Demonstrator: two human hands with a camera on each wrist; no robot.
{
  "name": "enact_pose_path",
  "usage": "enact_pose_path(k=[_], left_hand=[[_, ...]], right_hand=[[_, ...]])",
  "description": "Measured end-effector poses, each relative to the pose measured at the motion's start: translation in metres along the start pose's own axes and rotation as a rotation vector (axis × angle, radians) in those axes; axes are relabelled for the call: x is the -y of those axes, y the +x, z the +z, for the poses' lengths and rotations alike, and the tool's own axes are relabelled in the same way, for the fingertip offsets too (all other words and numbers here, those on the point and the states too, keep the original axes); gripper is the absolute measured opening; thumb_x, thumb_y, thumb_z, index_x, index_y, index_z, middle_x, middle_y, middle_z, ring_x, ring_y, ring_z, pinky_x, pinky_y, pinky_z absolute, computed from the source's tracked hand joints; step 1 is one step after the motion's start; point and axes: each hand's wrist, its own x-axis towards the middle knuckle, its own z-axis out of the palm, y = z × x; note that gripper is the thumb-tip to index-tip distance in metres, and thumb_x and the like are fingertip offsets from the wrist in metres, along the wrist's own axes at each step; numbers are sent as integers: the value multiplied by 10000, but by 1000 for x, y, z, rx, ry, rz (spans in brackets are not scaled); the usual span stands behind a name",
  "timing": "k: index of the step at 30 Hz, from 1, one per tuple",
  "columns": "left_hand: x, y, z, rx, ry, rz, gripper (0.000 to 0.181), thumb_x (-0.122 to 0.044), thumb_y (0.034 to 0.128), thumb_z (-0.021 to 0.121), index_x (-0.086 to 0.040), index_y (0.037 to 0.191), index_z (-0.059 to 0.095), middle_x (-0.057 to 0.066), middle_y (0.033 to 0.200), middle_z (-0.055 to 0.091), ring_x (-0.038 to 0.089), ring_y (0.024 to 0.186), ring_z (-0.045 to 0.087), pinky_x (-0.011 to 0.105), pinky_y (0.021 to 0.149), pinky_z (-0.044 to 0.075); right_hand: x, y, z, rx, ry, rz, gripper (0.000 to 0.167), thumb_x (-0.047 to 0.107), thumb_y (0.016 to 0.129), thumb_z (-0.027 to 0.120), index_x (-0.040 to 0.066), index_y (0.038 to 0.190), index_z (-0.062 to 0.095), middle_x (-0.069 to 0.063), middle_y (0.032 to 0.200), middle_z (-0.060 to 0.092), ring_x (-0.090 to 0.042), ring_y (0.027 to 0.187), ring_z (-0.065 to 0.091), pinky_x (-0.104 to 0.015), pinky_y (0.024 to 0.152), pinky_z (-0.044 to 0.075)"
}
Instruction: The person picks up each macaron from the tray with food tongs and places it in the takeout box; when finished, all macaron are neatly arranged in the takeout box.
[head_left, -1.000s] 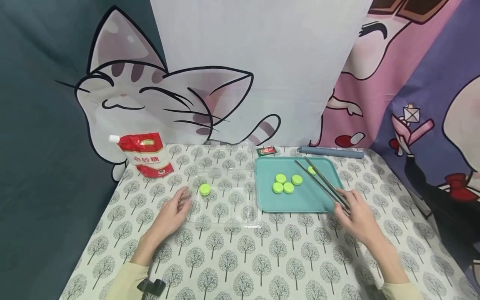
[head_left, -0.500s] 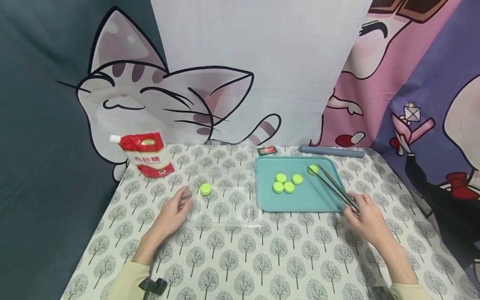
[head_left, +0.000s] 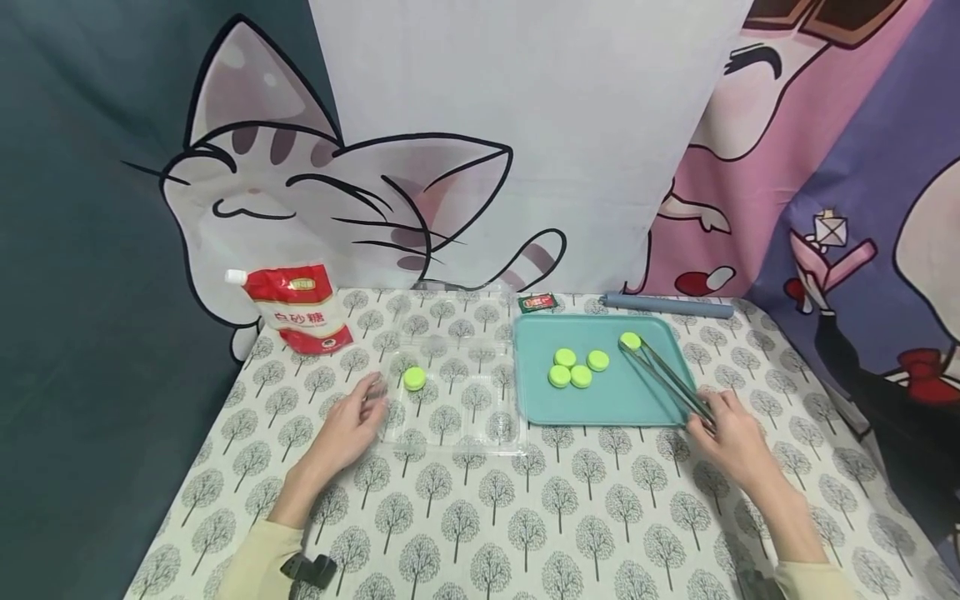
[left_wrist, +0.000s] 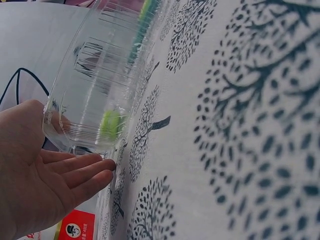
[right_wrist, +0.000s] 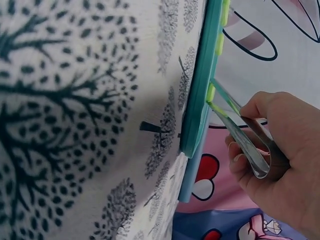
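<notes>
The left hand (head_left: 348, 429), fingers loosely extended, is at the left edge of a clear plastic box (head_left: 457, 449) holding one round lime-green macaron (head_left: 414, 378). The rectangular teal tray (head_left: 555, 408) carries four clustered macarons (head_left: 581, 377) and a lone macaron (head_left: 631, 341), ahead-left of the nearer right hand (head_left: 731, 437), between the tips of its pinched silver metal tongs (right_wrist: 246, 150), which slant away leftward.

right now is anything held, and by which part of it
Tongs, held by the right grip near their joined end; the left grip, at the clear container, shows no hold.
</notes>
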Motion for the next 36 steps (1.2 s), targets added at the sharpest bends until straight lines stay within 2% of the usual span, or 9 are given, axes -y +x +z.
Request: enact_pose_path(k=[6, 12, 19, 22, 27, 36], left_hand=[[-2, 1, -1, 11, -4, 3, 582, -210, 1051, 524, 17, 1549, 324, 255, 1475, 527, 426, 1247, 620, 533, 1087, 503], [-2, 0, -1, 7, 5, 11, 579, -209, 1055, 514, 23, 1548, 320, 251, 1482, 521, 426, 1244, 621, 540, 1088, 497], [0, 0, -1, 4, 3, 5, 579, -205, 1049, 530, 2, 1552, 329, 223, 1493, 523, 413, 1254, 619, 533, 1097, 493], [0, 1, 0, 13, -6, 8, 583, -199, 1049, 532, 1, 1555, 321, 214, 1505, 514, 408, 1269, 610, 530, 1110, 481], [0, 0, 0, 22, -10, 3, 594, -207, 1053, 527, 0, 1563, 303, 181, 1521, 505, 388, 1287, 602, 536, 1140, 448], [-1, 0, 1, 8, 10, 13, 589, -208, 1055, 520, 15, 1557, 307, 172, 1514, 512, 381, 1300, 591, 543, 1167, 408]], right_hand=[[-2, -3, 1, -30, 16, -48, 382, 6, 818, 678, -147, 1165, 629, -253, 918, 628, -278, 659, 585, -359, 496, 527], [1, -3, -3, -32, 49, -27, 401, -2, 835, 675, -126, 1212, 618, -232, 967, 628, -327, 742, 624, -360, 550, 589], [7, -1, -6, -58, 46, -51, 395, 4, 832, 688, -84, 1214, 636, -142, 939, 625, -140, 723, 520, -226, 552, 485], [12, 0, -8, -60, 50, -58, 394, 12, 835, 685, -77, 1216, 636, -126, 924, 618, -88, 706, 464, -222, 534, 444], [27, 6, -12, -56, 52, -75, 403, 34, 840, 686, -62, 1228, 637, -131, 930, 622, -96, 692, 467, -241, 516, 438], [54, 18, -10, -53, 128, -168, 438, 1, 815, 710, -53, 1243, 635, -71, 889, 605, -30, 670, 438, -192, 488, 428]])
